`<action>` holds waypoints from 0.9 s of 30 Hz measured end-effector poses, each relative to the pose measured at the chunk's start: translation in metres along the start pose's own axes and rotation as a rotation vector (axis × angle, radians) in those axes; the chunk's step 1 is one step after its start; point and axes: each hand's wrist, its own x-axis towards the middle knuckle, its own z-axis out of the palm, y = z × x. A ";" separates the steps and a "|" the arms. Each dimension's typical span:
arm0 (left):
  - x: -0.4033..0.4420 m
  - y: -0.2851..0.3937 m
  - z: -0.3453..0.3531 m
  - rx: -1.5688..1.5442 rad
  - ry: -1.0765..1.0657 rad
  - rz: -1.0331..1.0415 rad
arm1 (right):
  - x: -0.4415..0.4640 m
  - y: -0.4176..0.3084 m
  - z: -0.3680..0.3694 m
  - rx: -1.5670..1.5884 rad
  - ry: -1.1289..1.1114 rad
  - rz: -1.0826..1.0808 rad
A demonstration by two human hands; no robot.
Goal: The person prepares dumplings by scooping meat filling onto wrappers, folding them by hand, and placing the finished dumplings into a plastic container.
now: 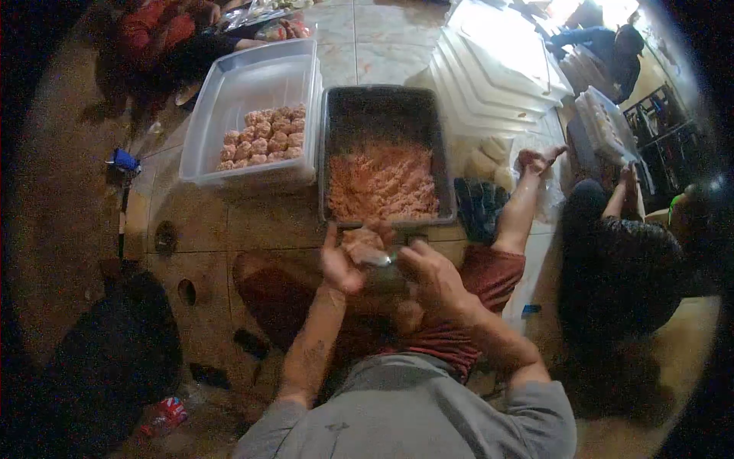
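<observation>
In front of my body my left hand point(342, 268) is cupped around a lump of pinkish ground meat mix point(362, 240). A spoon-like metal utensil point(375, 259), blurred by motion, touches the lump's lower side. My right hand point(430, 277) grips its handle, and its exact kind is hard to make out. Just beyond both hands sits a dark grey tub point(451, 206), its near part filled with the same ground mix point(382, 182). To its left stands a translucent white bin point(229, 73) with several rows of shaped meatballs point(264, 138) at its near right side.
A stack of white bins point(489, 84) stands beyond the tub on the right, with plastic bags point(497, 161) near it. Other people sit at the right point(623, 252) and far left point(164, 30). Another white tray point(608, 122) and a dark rack point(661, 130) are at the right.
</observation>
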 end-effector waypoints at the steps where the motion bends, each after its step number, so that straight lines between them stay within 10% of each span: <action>1: 0.002 -0.001 0.014 -0.038 0.044 -0.103 | 0.010 0.011 0.001 0.067 0.130 -0.250; 2: -0.001 -0.002 0.015 -0.036 0.044 -0.106 | 0.014 0.020 0.001 0.130 0.259 -0.503; 11: 0.002 0.012 0.003 0.077 0.006 -0.284 | 0.020 0.085 0.013 0.073 0.399 -0.487; 21: 0.001 0.019 0.016 0.651 0.114 -0.024 | 0.005 0.036 0.003 0.520 0.313 0.040; 25: -0.006 0.012 0.032 1.217 0.097 0.022 | 0.031 0.018 0.021 0.734 0.285 0.037; 27: -0.003 0.016 0.017 1.017 0.098 0.107 | 0.035 0.017 0.015 0.898 0.185 -0.031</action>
